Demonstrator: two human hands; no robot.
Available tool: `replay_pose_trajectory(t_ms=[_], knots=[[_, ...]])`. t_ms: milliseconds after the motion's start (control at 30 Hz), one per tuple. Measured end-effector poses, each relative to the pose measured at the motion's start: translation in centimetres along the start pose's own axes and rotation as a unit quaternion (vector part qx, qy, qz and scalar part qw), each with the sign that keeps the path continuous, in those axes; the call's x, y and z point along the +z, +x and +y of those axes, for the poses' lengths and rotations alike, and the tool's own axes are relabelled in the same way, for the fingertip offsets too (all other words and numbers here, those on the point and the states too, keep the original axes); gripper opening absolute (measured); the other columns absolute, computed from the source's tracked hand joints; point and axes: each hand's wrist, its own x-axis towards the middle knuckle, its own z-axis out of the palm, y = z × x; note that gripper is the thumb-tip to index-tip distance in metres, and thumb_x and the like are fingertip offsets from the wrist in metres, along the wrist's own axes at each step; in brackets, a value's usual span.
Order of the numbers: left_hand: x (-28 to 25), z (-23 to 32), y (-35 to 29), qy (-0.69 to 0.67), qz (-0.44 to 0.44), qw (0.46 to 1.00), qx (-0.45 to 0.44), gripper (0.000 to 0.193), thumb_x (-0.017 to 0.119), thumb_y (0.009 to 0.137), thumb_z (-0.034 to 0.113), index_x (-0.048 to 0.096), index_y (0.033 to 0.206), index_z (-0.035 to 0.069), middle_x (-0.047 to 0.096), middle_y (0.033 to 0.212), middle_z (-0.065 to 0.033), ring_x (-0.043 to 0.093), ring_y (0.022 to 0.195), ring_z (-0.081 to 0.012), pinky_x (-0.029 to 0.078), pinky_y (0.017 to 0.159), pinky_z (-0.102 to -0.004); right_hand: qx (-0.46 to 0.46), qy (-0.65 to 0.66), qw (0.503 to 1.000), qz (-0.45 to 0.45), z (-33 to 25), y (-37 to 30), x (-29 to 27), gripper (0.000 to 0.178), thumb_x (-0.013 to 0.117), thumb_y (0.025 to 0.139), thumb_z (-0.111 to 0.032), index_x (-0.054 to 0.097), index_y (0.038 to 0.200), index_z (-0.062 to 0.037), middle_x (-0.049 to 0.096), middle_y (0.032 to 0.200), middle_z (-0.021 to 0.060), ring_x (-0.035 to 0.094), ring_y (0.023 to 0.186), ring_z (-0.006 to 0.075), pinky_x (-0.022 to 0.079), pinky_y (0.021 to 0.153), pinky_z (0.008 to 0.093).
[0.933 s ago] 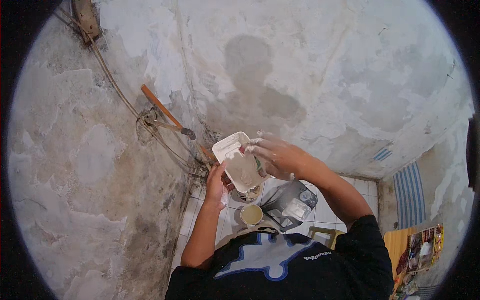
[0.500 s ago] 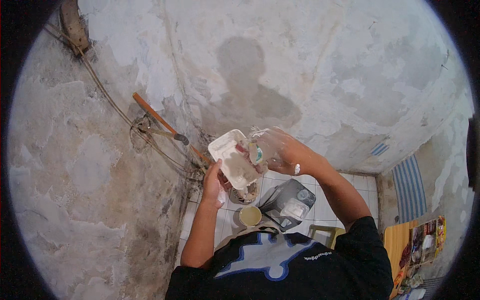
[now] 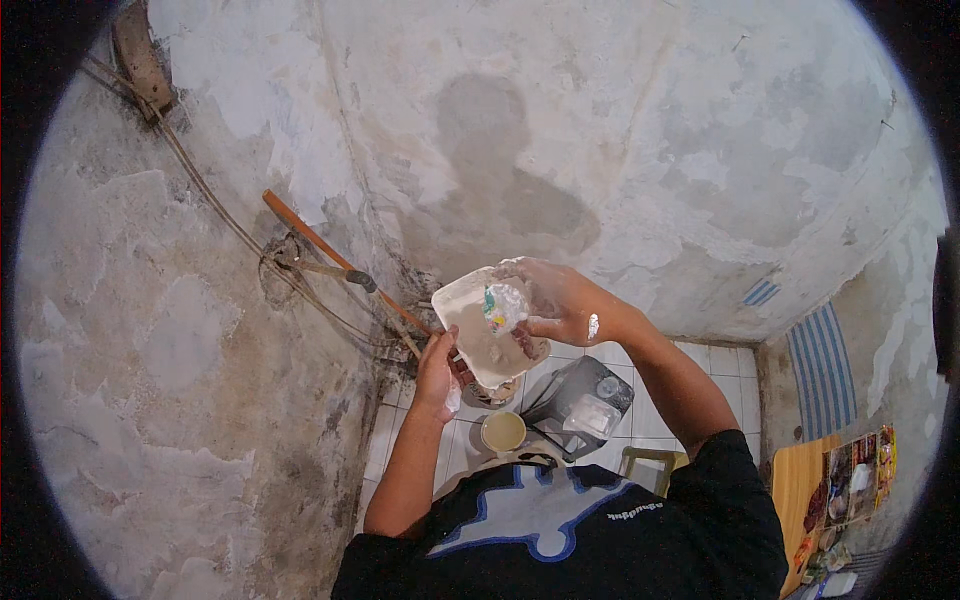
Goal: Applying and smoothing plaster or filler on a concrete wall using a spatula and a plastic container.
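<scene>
My left hand point(image 3: 437, 378) grips the lower left edge of a white, shallow rectangular tray point(image 3: 447, 306), fingers beneath and thumb on the rim. Wet greyish-white paste point(image 3: 488, 352) coats its inside. My right hand point(image 3: 560, 303), smeared with white, is closed on a crumpled white plastic wrapper point(image 3: 506, 308) with green and yellow print. That wrapper is over the tray's inside; whether it touches the paste I cannot tell. Some right fingers are hidden behind the wrapper and the tray's far edge.
Below the tray stands a partly hidden bucket point(image 3: 492, 394), beside a tub of pale liquid point(image 3: 503, 432) and a grey jerrycan point(image 3: 570, 388). An orange pipe point(image 3: 312, 234) and cables run along the patchy left wall point(image 3: 190, 340). A wooden table point(image 3: 795, 490) is at right.
The tray has shifted slightly right and turned more level. My right hand has turned the wrapper, which now shows its crumpled white side and yellow print above the tray.
</scene>
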Motion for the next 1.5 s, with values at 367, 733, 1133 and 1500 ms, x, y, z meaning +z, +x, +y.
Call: replay_pose_trajectory(t_ms=[367, 733, 1133, 1500], knots=[[-0.2, -0.5, 0.0, -0.003, -0.006, 1.000, 0.011, 0.036, 0.056, 0.096, 0.034, 0.052, 0.123, 0.011, 0.063, 0.109, -0.0083, 0.066, 0.088, -0.0206, 0.057, 0.070, -0.0348, -0.030, 0.033, 0.998, 0.036, -1.7, 0.2, -0.7, 0.063, 0.073, 0.079, -0.022, 0.047, 0.132, 0.0018, 0.062, 0.109, 0.0230, 0.061, 0.092, 0.0363, 0.048, 0.085, 0.0439], [0.9, 0.7, -1.2, 0.023, -0.006, 1.000, -0.013, 0.043, 0.054, 0.097, 0.038, 0.050, 0.128, 0.009, 0.061, 0.116, -0.0079, 0.063, 0.099, -0.0227, 0.053, 0.082, -0.0389, -0.007, 0.045, 0.996, 0.073, -1.8, -0.1, 0.0, 0.057, 0.072, 0.085, -0.028, 0.051, 0.128, 0.0025, 0.066, 0.100, 0.0219, 0.064, 0.086, 0.0334, 0.050, 0.079, 0.0406], [-0.3, 0.4, -1.4, 0.002, -0.007, 1.000, 0.013, 0.037, 0.056, 0.096, 0.034, 0.049, 0.125, 0.011, 0.062, 0.111, -0.0098, 0.066, 0.095, -0.0231, 0.057, 0.077, -0.0379, 0.025, 0.104, 0.990, 0.091, -1.7, 0.1, 0.7, 0.046, 0.066, 0.090, -0.029, 0.055, 0.123, 0.0020, 0.066, 0.105, 0.0231, 0.065, 0.089, 0.0327, 0.050, 0.080, 0.0406], [-1.0, 0.3, -1.5, -0.003, -0.023, 1.000, 0.021, 0.039, 0.055, 0.097, 0.033, 0.048, 0.127, 0.011, 0.062, 0.112, -0.0099, 0.066, 0.093, -0.0229, 0.058, 0.075, -0.0379, 0.001, 0.130, 0.991, 0.040, -2.1, 0.6, 1.3, 0.041, 0.059, 0.095, -0.028, 0.055, 0.124, 0.0010, 0.065, 0.109, 0.0237, 0.063, 0.094, 0.0351, 0.048, 0.084, 0.0418]])
